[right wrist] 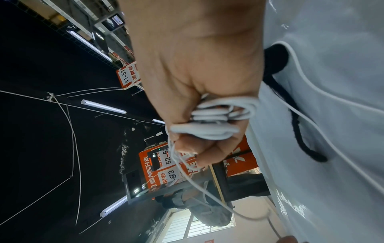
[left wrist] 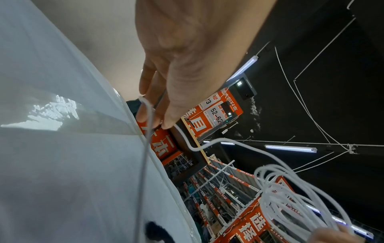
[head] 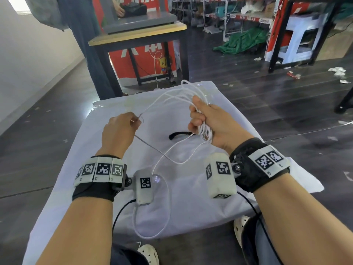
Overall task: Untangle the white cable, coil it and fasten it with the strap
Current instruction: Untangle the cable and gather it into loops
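My right hand [head: 205, 121] is fisted around a bundle of white cable [head: 205, 131] loops, raised above the white-covered table [head: 107, 142]. In the right wrist view the loops [right wrist: 220, 115] are clamped between palm and curled fingers [right wrist: 209, 152]. Loops fan out past the fist toward the far edge. My left hand [head: 119, 129] pinches a single strand of the cable [left wrist: 149, 115] between thumb and fingers [left wrist: 145, 85], to the left of the bundle. Slack cable [head: 164, 207] trails over the cloth toward me. The black strap [head: 178, 135] lies flat on the cloth, just left of my right fist.
A wooden-topped table [head: 137, 34] on black legs stands beyond the far edge, with a person behind it. Dark floor with scattered litter surrounds the table. Shelving and a green cloth [head: 242, 40] are at the back right. My feet in white shoes [head: 149, 253] are under the near edge.
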`<state>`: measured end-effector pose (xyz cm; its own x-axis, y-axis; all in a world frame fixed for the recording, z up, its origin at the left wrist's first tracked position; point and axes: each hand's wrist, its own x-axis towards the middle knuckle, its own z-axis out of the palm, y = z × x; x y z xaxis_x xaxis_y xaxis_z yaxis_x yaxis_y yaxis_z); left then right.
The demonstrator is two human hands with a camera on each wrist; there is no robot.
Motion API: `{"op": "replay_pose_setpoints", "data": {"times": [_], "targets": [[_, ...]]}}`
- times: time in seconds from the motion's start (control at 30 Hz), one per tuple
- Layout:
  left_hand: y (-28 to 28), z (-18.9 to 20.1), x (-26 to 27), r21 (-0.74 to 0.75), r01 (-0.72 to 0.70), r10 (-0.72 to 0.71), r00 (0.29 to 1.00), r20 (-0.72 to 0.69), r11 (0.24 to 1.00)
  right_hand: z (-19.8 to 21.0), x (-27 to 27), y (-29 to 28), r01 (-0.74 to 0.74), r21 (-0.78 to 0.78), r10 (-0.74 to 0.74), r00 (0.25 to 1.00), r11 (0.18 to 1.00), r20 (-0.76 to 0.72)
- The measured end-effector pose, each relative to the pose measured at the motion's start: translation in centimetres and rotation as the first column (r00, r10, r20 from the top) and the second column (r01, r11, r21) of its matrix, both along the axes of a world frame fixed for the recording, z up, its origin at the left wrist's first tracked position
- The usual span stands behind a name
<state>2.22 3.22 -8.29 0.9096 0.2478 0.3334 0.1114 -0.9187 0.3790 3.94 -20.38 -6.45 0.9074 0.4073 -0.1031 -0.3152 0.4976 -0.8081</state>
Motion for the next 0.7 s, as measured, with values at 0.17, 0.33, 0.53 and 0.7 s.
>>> {"op": "replay_pose_setpoints", "data": {"times": [0.17, 0.33, 0.53, 0.7], "targets": [[0.1, 0.0, -0.3, -0.044, -0.058, 0.053, 0.993, -0.102, 0.997, -0.2, 0.6, -0.7, 0.136, 0.061, -0.134, 0.990, 0.989, -0.040], [-0.1, -0.6, -0.1, -0.088, -0.097, 0.063, 0.943, -0.326, 0.991, -0.4, 0.5, -0.4, 0.148, 0.035, -0.146, 0.988, 0.988, -0.056], [-1.0, -0.2, -0.3, -0.086, -0.019, -0.011, 0.944, -0.329, 0.996, -0.7, 0.5, -0.5, 0.154, 0.021, -0.151, 0.983, 0.988, -0.101], [-2.8, 1.1, -0.4, -0.221, 0.096, -0.122, 0.987, -0.108, 0.971, -0.6, 0.2, -0.1, 0.098, -0.062, -0.104, 0.991, 0.993, -0.085]]}}
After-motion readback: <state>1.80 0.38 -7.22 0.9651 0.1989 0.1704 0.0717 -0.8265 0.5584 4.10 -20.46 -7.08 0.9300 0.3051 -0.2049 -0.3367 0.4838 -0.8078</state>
